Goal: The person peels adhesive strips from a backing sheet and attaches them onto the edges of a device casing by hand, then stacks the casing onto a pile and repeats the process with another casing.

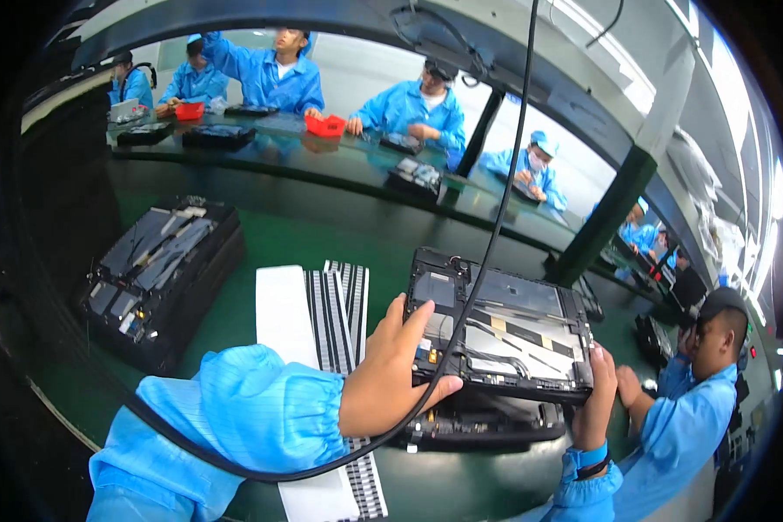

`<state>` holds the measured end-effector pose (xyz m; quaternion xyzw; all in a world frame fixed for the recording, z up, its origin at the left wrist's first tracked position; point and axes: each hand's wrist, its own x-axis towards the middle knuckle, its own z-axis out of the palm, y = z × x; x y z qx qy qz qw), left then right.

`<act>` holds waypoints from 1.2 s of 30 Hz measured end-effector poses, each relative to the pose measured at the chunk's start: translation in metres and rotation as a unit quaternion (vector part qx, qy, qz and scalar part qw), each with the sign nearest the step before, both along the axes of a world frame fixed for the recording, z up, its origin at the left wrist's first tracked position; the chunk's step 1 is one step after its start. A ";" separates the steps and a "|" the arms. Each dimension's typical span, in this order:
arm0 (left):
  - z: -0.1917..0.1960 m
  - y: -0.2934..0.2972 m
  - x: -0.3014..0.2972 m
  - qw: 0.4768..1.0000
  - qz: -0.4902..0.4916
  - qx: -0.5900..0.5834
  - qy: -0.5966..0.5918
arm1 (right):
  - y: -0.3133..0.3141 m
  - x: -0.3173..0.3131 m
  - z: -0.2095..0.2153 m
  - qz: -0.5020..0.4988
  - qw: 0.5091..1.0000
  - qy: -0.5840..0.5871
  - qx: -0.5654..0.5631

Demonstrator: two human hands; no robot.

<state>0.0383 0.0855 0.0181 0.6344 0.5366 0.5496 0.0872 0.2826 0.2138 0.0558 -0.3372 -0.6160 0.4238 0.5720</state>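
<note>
An opened black electronic device, flat like a tablet (522, 335), shows dark panels, ribbon cables and tape strips inside its frame. My left hand (391, 361) grips its left side, fingers along the edge and thumb at the near corner. At the near right corner, my right hand (598, 396) is closed around the edge, its palm side partly hidden. Under the device lies a similar black unit (487, 426), mostly covered by it. Beside my left hand are a white sheet (283, 304) and strips of black-and-white striped pieces (329, 304), partly under my left forearm.
A stack of similar black devices (157, 270) stands at the left on the green bench (322, 217). A black cable (506, 187) hangs across the view, over my left forearm. Co-workers in blue sit along the far bench with red trays (325, 125); another person (705, 391) is close at right.
</note>
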 end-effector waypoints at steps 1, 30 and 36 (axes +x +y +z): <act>-0.002 -0.010 0.006 1.000 -0.014 -0.011 0.001 | -0.009 0.005 -0.009 0.006 1.000 0.022 -0.022; -0.026 -0.121 -0.099 0.959 0.003 -0.092 0.270 | -0.188 -0.148 -0.032 0.292 0.871 -0.390 0.070; -0.064 -0.097 -0.110 0.958 0.005 -0.029 0.286 | -0.170 -0.193 -0.052 0.180 0.872 -0.413 0.191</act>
